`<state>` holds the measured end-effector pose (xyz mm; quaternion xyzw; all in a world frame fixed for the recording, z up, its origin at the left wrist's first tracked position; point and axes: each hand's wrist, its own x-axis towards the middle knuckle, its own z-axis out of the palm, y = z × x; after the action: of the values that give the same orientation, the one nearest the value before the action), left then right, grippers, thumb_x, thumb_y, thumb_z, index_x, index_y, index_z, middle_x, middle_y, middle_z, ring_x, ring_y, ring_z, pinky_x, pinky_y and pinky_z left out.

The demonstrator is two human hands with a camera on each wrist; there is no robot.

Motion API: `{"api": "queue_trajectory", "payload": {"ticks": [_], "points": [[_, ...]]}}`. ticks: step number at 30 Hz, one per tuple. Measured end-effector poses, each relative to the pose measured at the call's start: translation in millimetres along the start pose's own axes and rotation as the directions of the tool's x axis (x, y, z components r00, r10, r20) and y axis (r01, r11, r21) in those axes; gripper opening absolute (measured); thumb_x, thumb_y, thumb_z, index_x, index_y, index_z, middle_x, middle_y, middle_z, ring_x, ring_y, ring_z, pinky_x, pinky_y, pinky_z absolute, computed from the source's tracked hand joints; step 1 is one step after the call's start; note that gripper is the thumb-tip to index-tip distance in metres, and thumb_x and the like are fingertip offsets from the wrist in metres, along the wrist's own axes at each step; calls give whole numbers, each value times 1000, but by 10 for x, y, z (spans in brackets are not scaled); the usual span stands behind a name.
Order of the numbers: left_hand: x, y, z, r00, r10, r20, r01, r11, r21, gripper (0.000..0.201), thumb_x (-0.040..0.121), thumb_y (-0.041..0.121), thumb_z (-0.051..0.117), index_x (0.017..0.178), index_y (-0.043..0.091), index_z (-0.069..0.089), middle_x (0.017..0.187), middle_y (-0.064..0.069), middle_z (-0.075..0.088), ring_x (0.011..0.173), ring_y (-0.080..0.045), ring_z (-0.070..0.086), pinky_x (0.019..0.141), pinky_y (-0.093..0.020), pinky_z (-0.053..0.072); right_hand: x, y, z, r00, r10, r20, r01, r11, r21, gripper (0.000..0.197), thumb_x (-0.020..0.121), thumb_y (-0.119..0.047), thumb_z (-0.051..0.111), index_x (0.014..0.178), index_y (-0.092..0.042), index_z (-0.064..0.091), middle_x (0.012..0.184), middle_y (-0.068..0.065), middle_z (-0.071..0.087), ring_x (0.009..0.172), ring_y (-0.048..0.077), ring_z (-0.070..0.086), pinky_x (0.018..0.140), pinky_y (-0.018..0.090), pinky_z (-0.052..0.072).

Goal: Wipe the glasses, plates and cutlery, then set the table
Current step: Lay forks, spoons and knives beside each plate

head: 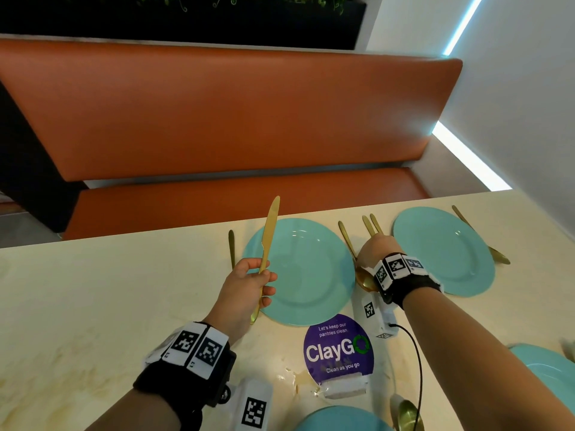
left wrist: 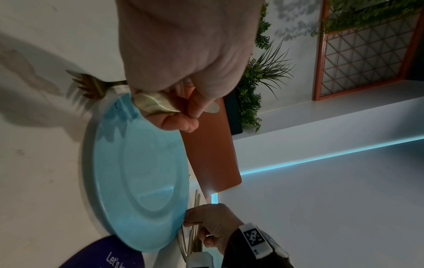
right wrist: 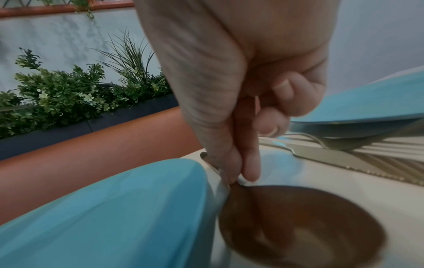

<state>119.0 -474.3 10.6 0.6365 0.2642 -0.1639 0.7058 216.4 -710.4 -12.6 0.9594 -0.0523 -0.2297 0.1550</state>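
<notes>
Your left hand [head: 245, 284] has its grip clenched round a gold metal table knife [head: 267, 248], blade raised over the left rim of the round turquoise plate [head: 311, 275] on the cream counter [head: 93, 290]. Your right hand [head: 375, 251] pinches the gold spoon [head: 366, 283] lying just right of that plate.

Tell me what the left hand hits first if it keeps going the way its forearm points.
Probably the turquoise plate: the left hand, gripping the gold knife, is already at its near-left rim. Height above the plate is unclear.
</notes>
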Motion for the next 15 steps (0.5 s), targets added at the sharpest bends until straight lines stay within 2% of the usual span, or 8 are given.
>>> {"api": "queue_trajectory", "payload": {"ticks": [4, 8, 13, 15], "points": [[-11, -20, 13, 1000, -6, 0, 6, 1000, -8, 12, 97, 11, 49, 103, 20, 54, 91, -4, 63, 71, -14, 56, 61, -25, 49, 13, 1, 3, 1000, -18, -19, 17, 999, -35, 27, 92, -23, 44, 94, -10, 68, 104, 5, 67, 96, 20, 65, 80, 27, 52], [-18, -43, 13, 1000, -6, -5, 6, 1000, -11, 12, 97, 11, 49, 104, 20, 53, 90, -4, 63, 71, -14, 56, 61, -25, 49, 23, -5, 2, 1000, -7, -3, 7, 1000, -7, 26, 91, -27, 47, 95, -10, 67, 103, 5, 67, 95, 19, 65, 81, 27, 52], [-36, -57, 1, 1000, -9, -15, 9, 1000, -10, 13, 97, 11, 48, 107, 19, 53, 91, -4, 63, 71, -14, 55, 62, -25, 49, 35, -5, 22, 1000, 24, -2, -24, 998, 54, 23, 88, -26, 50, 88, -10, 67, 96, 5, 68, 90, 20, 66, 79, 27, 52], [-44, -61, -4, 1000, -15, -22, 14, 1000, -10, 13, 97, 11, 49, 106, 19, 53, 90, -4, 63, 70, -14, 55, 62, -26, 49, 30, 3, 10, 999, 44, -6, -43, 992, 122, 23, 89, -25, 50, 77, -9, 62, 94, 6, 67, 82, 21, 63, 73, 26, 50]]}}
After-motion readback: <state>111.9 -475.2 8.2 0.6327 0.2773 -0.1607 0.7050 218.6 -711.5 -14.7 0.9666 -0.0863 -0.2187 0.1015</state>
